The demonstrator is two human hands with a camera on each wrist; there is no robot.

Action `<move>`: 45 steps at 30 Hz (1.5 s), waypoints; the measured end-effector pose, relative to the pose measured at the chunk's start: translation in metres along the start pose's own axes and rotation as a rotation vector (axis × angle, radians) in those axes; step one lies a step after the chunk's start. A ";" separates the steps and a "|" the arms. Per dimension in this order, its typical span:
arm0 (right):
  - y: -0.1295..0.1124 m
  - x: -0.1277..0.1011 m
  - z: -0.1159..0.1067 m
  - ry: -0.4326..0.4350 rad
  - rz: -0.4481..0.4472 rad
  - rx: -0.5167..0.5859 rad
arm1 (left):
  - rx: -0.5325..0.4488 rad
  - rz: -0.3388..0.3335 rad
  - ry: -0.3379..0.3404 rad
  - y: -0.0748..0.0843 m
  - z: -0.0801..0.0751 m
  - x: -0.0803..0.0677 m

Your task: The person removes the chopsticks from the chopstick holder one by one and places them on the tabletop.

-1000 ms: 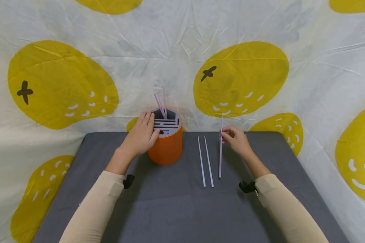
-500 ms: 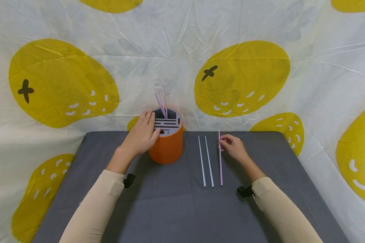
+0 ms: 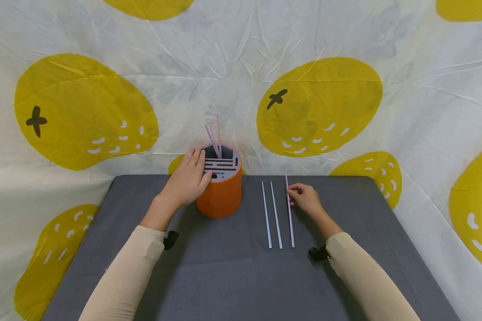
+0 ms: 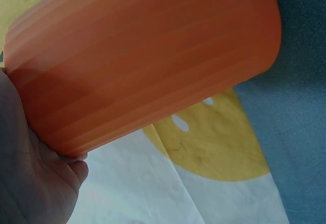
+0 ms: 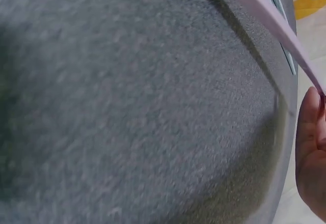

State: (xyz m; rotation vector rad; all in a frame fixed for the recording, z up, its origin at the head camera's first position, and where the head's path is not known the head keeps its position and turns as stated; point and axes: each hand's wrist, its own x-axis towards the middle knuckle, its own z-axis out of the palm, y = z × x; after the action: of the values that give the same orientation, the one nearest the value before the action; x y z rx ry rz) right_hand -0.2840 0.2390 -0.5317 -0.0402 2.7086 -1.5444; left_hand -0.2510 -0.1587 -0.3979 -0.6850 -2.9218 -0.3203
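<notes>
An orange knife-and-utensil holder (image 3: 218,198) with a slotted grey top stands at the back of the table. My left hand (image 3: 186,178) rests over its left rim, fingers straight. The holder's ribbed orange wall (image 4: 147,56) fills much of the left wrist view. Thin pink chopsticks (image 3: 212,140) poke up from its rear opening. With thumb and fingertips, my right hand (image 3: 305,198) pinches another pink chopstick (image 3: 290,218) near its far end. Its shadow lies apart from it in the right wrist view. Two pale blue chopsticks (image 3: 266,214) lie side by side just left of it.
A dark grey cloth covers the table (image 3: 225,285). Close behind its back edge hangs a white curtain (image 3: 209,89) with yellow fruit prints. Black wrist cameras (image 3: 170,240) sit on both forearms.
My right hand has brought the pink chopstick toward me and slightly left, lowering it alongside the two pale blue ones. My left hand has stayed on the holder.
</notes>
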 end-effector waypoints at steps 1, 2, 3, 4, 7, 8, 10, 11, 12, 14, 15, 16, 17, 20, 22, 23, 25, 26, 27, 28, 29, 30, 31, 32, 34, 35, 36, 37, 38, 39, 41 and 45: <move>0.000 0.000 0.001 -0.004 0.014 0.009 | -0.001 0.001 0.002 0.000 0.000 0.000; -0.001 0.000 0.001 -0.007 0.026 0.019 | -0.004 0.003 0.004 0.001 0.000 0.000; -0.001 0.001 0.002 -0.011 0.037 0.028 | -0.004 0.004 0.006 0.001 0.000 0.000; -0.001 0.001 0.003 -0.014 0.049 0.035 | -0.004 0.004 0.006 0.001 0.000 0.000; -0.003 0.001 0.004 -0.032 0.091 0.047 | -0.004 0.005 0.004 0.001 0.001 0.000; -0.003 0.001 0.005 -0.036 0.103 0.050 | -0.004 0.003 0.004 0.001 0.002 0.000; -0.004 0.001 0.006 -0.044 0.124 0.057 | -0.004 0.002 0.005 0.000 0.002 0.000; -0.004 0.001 0.006 -0.046 0.132 0.062 | -0.004 0.001 0.006 0.000 0.002 0.000; -0.004 0.002 0.007 -0.049 0.133 0.063 | -0.005 0.001 0.007 0.000 0.002 0.000; -0.005 0.002 0.007 -0.047 0.144 0.063 | -0.003 0.000 0.011 0.000 0.003 0.000; -0.005 0.003 0.008 -0.046 0.149 0.059 | -0.002 0.000 0.013 0.000 0.003 0.000; -0.005 0.003 0.008 -0.046 0.156 0.054 | -0.001 0.000 0.014 0.000 0.003 0.000; -0.005 0.003 0.008 -0.045 0.163 0.054 | -0.001 0.000 0.014 0.000 0.003 0.000; -0.005 0.004 0.009 -0.044 0.183 0.053 | -0.003 -0.005 0.012 0.000 0.002 -0.001; -0.005 0.005 0.009 -0.045 0.187 0.058 | -0.006 -0.009 0.010 0.000 0.001 -0.001; -0.005 0.005 0.009 -0.044 0.188 0.060 | -0.006 -0.010 0.009 0.001 0.001 -0.001; -0.005 0.005 0.009 -0.045 0.191 0.061 | -0.006 -0.012 0.005 0.001 0.000 -0.001; -0.005 0.005 0.009 -0.044 0.193 0.058 | -0.005 -0.013 0.004 0.001 0.000 -0.001; -0.006 0.005 0.009 -0.044 0.194 0.053 | -0.005 -0.012 0.002 0.001 0.000 -0.001; -0.006 0.005 0.009 -0.045 0.193 0.045 | -0.004 -0.012 0.001 0.001 0.000 -0.001; -0.006 0.005 0.009 -0.045 0.195 0.038 | -0.004 -0.012 0.000 0.001 0.000 -0.001; -0.006 0.004 0.009 -0.045 0.196 0.031 | -0.005 -0.012 0.000 0.001 0.001 -0.001; -0.006 0.004 0.009 -0.047 0.192 0.021 | -0.007 -0.012 0.001 0.001 0.000 -0.001; -0.006 0.004 0.009 -0.048 0.191 0.009 | -0.008 -0.012 0.002 0.001 0.000 0.000; -0.006 0.004 0.009 -0.049 0.190 -0.005 | -0.011 -0.012 0.003 0.001 0.000 0.000; -0.006 0.004 0.009 -0.048 0.192 -0.011 | -0.013 -0.012 0.003 0.001 0.000 0.000; -0.006 0.004 0.009 -0.049 0.190 -0.016 | -0.015 -0.012 0.004 0.001 0.000 0.000; -0.006 0.004 0.009 -0.050 0.188 -0.021 | -0.014 -0.011 0.003 0.000 0.000 0.000; -0.006 0.005 0.009 -0.049 0.191 -0.022 | -0.013 -0.012 0.002 0.000 0.000 0.001; -0.006 0.005 0.008 -0.050 0.188 -0.021 | -0.011 -0.012 0.001 0.000 0.000 0.001; -0.007 0.005 0.008 -0.052 0.180 -0.018 | -0.007 -0.011 0.000 0.000 0.000 0.001; -0.008 0.005 0.005 -0.052 0.152 -0.027 | -0.002 -0.010 -0.003 0.000 0.000 0.001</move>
State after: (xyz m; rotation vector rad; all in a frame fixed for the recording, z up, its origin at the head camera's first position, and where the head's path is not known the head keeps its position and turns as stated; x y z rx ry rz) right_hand -0.2885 0.2305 -0.5273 0.1211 2.6241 -1.4450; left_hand -0.2517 -0.1588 -0.3976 -0.6726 -2.9291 -0.3232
